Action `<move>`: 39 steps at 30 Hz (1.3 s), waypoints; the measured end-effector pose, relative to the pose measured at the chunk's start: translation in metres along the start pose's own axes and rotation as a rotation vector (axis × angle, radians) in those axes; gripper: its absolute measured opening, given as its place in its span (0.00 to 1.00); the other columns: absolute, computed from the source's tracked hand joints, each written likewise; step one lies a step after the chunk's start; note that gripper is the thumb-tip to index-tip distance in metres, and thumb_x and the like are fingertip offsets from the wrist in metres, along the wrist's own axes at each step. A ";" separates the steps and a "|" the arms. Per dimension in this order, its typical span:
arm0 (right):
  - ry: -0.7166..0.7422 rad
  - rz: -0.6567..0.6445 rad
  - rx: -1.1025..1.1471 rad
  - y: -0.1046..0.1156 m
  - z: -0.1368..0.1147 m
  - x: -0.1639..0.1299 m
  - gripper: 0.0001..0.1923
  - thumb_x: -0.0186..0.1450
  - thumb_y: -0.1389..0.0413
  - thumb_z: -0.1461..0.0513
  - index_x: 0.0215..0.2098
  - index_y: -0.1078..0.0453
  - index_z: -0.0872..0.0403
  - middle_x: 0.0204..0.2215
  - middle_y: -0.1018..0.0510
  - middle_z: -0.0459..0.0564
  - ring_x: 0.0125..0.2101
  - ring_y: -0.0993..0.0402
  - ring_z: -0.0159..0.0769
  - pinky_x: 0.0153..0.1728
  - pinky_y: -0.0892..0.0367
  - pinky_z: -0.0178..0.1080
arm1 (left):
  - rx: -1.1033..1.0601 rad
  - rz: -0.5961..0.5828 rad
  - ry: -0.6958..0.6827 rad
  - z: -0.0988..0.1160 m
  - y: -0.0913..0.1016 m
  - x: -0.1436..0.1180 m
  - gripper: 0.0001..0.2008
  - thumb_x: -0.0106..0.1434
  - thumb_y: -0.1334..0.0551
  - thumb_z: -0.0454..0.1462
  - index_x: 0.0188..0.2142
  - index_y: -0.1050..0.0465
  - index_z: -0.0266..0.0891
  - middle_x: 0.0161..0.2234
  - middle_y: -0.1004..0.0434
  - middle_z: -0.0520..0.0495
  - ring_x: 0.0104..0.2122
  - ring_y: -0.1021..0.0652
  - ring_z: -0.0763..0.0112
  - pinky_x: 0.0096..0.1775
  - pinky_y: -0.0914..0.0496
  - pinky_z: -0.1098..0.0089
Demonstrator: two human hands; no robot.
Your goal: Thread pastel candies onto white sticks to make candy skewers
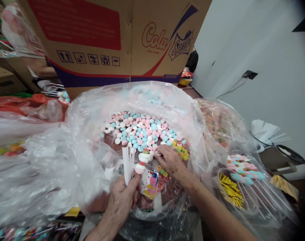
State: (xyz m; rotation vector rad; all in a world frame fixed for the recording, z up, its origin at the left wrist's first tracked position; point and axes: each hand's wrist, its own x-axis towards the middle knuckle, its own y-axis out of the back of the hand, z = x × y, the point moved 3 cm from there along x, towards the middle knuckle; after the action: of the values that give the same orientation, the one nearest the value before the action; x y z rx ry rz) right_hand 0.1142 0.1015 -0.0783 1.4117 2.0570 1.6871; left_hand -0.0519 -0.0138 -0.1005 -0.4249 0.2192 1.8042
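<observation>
Left hand [122,197] clamped on sticks [128,164], right hand [170,160] pinching candy [142,130] beside them; best kept steady, pressing straight.

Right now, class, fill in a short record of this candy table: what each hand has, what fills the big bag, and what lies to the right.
left hand: grips a bundle of white sticks; one carries threaded marshmallows
right hand: fingers reach into the loose marshmallows
big bag: clear plastic, holding pink, blue and white marshmallows plus some coloured ring candies
right side: finished marshmallow skewers and gold twist ties
behind: cardboard box
</observation>
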 end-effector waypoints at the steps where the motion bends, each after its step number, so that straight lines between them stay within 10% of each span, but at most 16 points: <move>1: 0.004 0.000 -0.025 -0.001 0.000 -0.001 0.08 0.67 0.53 0.69 0.32 0.39 0.51 0.32 0.27 0.49 0.33 0.30 0.38 0.36 0.35 0.38 | 0.001 -0.001 -0.001 -0.001 0.000 0.000 0.24 0.51 0.36 0.58 0.21 0.35 0.40 0.07 0.40 0.58 0.08 0.40 0.79 0.13 0.46 0.77; 9: 0.067 -0.045 -0.198 -0.012 0.001 -0.007 0.11 0.66 0.53 0.72 0.35 0.36 0.52 0.35 0.25 0.52 0.36 0.29 0.41 0.38 0.32 0.39 | 0.016 -0.020 -0.033 -0.009 0.002 0.003 0.24 0.54 0.36 0.58 0.22 0.33 0.40 0.07 0.39 0.58 0.08 0.40 0.78 0.13 0.46 0.77; 15: -0.185 0.038 0.062 -0.010 0.006 0.000 0.09 0.58 0.49 0.72 0.29 0.37 0.51 0.31 0.24 0.50 0.34 0.28 0.40 0.37 0.32 0.39 | 0.068 -0.038 -0.041 -0.001 0.001 0.001 0.22 0.53 0.37 0.56 0.21 0.35 0.41 0.07 0.40 0.58 0.09 0.41 0.77 0.14 0.47 0.76; 24: -0.800 0.167 1.265 0.016 0.003 0.007 0.14 0.47 0.32 0.59 0.28 0.31 0.52 0.21 0.23 0.42 0.22 0.28 0.32 0.27 0.33 0.35 | 0.214 -0.058 -0.171 0.004 0.000 -0.001 0.14 0.58 0.38 0.47 0.24 0.28 0.40 0.14 0.32 0.54 0.19 0.29 0.67 0.19 0.40 0.74; 39: -0.679 0.125 1.223 0.017 -0.014 0.011 0.12 0.52 0.32 0.58 0.33 0.23 0.53 0.27 0.19 0.44 0.26 0.26 0.32 0.29 0.31 0.35 | 0.148 -0.064 -0.142 -0.005 0.000 0.004 0.14 0.56 0.35 0.49 0.27 0.25 0.41 0.11 0.37 0.56 0.16 0.30 0.66 0.18 0.40 0.72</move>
State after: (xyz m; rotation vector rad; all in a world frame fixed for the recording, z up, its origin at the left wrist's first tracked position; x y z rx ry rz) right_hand 0.1088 0.0983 -0.0546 1.9491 2.5274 -0.3180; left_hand -0.0522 -0.0121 -0.1066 -0.1962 0.2355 1.7338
